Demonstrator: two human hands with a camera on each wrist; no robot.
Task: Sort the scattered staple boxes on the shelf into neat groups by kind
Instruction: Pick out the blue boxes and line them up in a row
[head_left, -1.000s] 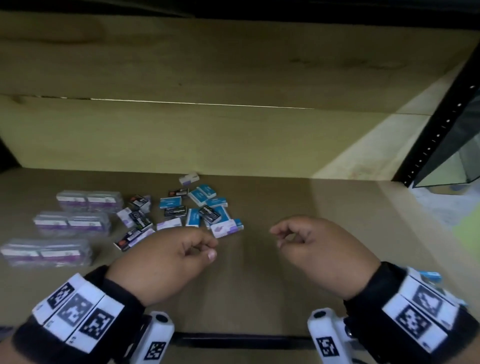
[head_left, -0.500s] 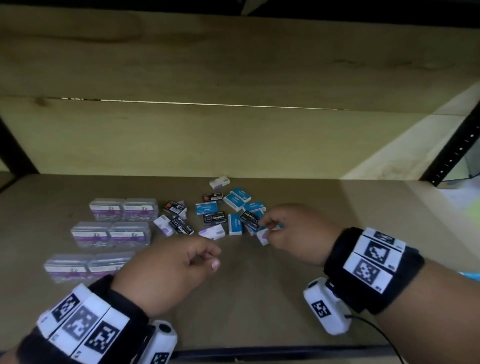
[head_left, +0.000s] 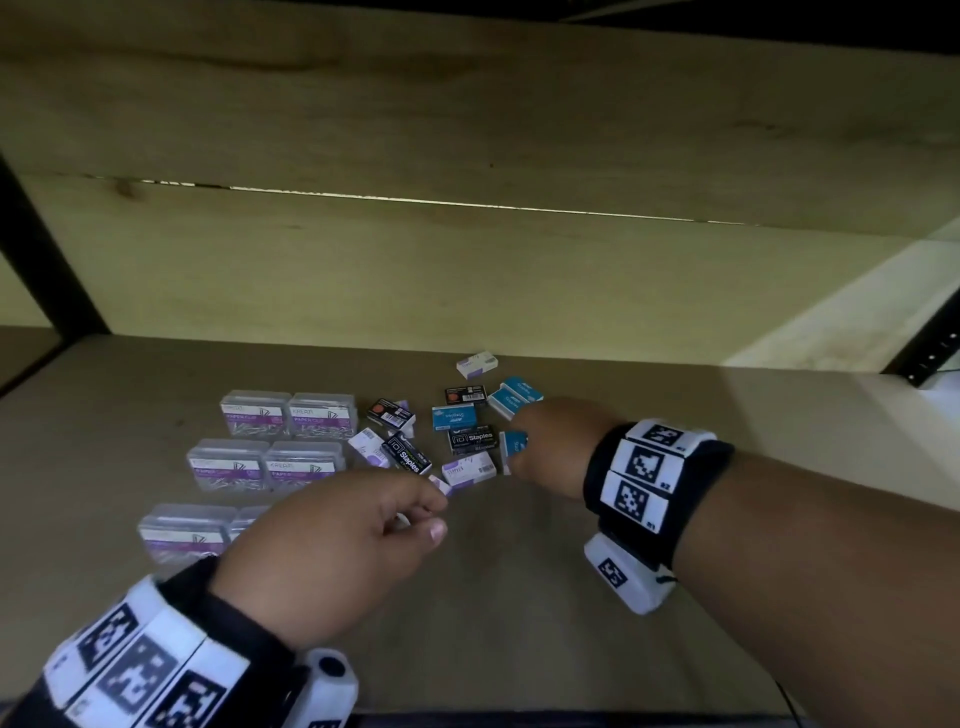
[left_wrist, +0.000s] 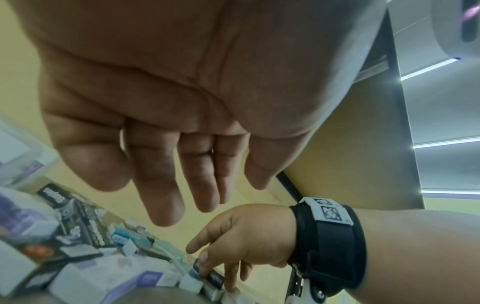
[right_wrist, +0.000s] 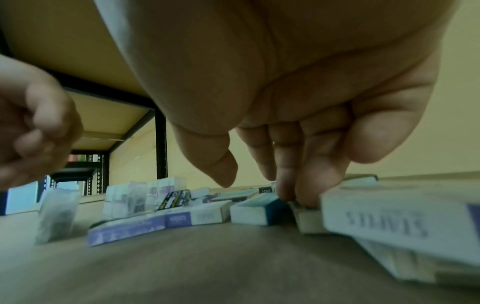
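Small staple boxes lie scattered mid-shelf: blue ones (head_left: 454, 417), black ones (head_left: 470, 439) and white-and-purple ones (head_left: 469, 469). One more white-and-purple box (head_left: 477, 364) lies apart near the back wall. My right hand (head_left: 511, 452) reaches into the pile's right side. Its straight fingers (right_wrist: 306, 191) press down on a blue box (head_left: 513, 444), and the thumb stands clear. The left hand (head_left: 439, 514) hovers just in front of the pile with relaxed fingers (left_wrist: 166, 197), holding nothing.
Several clear plastic paper-clip cases (head_left: 288, 418) stand in pairs to the left of the pile. The wooden back wall (head_left: 467, 291) closes the shelf behind. Black uprights stand at the left (head_left: 47, 249) and right (head_left: 930, 353). The bare shelf board (head_left: 519, 597) stretches in front.
The right hand has moved forward and left from the open shelf into the pile and set its fingers on a blue box. The left hand has crept toward the pile.
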